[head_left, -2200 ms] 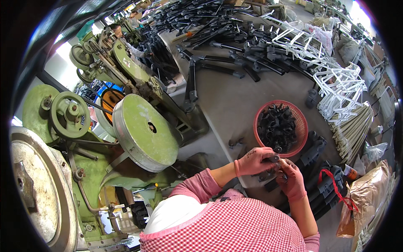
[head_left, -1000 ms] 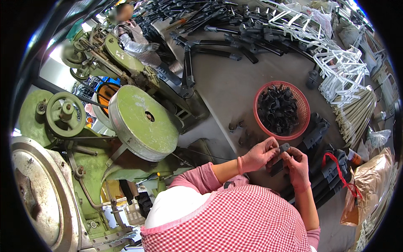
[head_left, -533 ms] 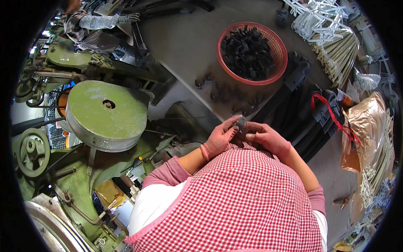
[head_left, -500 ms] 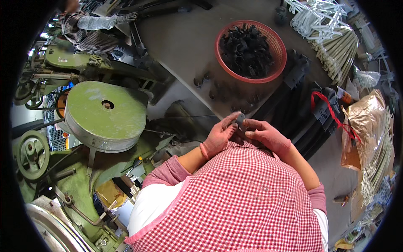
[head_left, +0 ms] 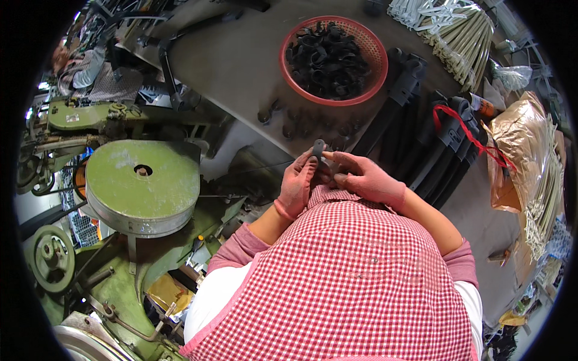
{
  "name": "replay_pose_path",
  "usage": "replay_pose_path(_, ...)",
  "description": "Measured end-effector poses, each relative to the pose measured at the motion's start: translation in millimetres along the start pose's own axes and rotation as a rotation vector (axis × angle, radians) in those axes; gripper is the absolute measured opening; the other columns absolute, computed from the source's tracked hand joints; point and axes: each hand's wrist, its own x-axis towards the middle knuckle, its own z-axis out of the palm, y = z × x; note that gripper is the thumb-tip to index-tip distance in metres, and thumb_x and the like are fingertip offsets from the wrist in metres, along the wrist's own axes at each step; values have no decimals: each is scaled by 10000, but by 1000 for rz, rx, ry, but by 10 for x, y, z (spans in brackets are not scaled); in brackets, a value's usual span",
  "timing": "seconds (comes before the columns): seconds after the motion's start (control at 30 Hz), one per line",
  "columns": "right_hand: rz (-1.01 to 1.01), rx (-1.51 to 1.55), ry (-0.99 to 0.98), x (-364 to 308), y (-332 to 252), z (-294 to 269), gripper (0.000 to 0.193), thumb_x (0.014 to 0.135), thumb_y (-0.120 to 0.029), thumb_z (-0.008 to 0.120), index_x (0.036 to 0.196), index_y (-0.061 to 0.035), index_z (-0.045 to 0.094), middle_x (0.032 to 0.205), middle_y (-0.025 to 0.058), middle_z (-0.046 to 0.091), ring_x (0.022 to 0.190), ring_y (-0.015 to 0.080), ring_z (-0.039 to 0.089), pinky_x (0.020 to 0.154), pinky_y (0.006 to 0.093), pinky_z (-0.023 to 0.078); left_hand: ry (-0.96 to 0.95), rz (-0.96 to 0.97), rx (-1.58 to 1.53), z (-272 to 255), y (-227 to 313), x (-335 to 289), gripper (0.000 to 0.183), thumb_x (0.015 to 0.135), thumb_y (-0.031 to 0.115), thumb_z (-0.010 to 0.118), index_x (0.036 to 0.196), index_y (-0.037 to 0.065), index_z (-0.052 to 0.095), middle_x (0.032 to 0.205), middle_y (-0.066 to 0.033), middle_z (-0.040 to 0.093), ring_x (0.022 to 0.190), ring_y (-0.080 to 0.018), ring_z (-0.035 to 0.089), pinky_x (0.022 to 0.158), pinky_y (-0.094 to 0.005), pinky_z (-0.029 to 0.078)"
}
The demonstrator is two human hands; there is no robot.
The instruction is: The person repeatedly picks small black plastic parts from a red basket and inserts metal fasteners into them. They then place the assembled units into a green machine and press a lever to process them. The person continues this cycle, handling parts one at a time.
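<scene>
In front of my chest my left hand [head_left: 295, 186], in a pinkish glove, pinches a small dark flat piece [head_left: 318, 148] between thumb and fingers. The piece stands upright, with a rounded top end and a small hole. My right hand [head_left: 368, 178], gloved alike, is curled close beside it. Its index fingertip reaches the piece's side; what lies under its other fingers is hidden. Just beyond my hands, several loose dark curved parts [head_left: 288, 130] lie on the grey table. A red plastic basket [head_left: 374, 90] farther back is heaped with black curved parts [head_left: 330, 63].
A green machine with a rounded cover [head_left: 143, 180] and a handwheel [head_left: 53, 259] stands at my left. Long black bars [head_left: 385, 120] lie right of the basket, near a red ribbon [head_left: 462, 124]. Bundled pale rods [head_left: 460, 48] and brown wrapping [head_left: 516, 135] are at the right. Another person's sleeve [head_left: 90, 69] shows far left.
The view has shifted, so the basket and table sit farther up and left. The dark piece now rises higher out of my left fingers, and my right hand has opened slightly around it.
</scene>
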Motion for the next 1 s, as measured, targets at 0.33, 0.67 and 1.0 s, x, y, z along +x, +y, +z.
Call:
replay_pose_path(0.33,260,701,143,-175,10,-386,184,944,-94,635,1104,-21,584,1054,102,692,758,115,625,674,241,545,20,251,1964,-1142,-246,753,416,933,383,607,1240,104,576,1022,-167,706,891,-378,677,760,-453,536)
replay_pose_path(0.67,61,642,366,-153,-76,-592,227,952,-152,656,1139,-26,627,698,-74,453,580,26,387,515,172,281,124,846,1872,153,550,2169,291,903,252,628,1150,100,602,903,-150,708,832,-361,681,719,-440,545)
replay_pose_path(1.0,-135,707,340,-417,-217,-859,328,927,-133,682,1230,-19,625,965,38,684,681,30,490,584,160,370,221,376,1772,208,528,2826,389,798,379,734,974,38,669,933,-151,715,857,-293,697,786,-392,552)
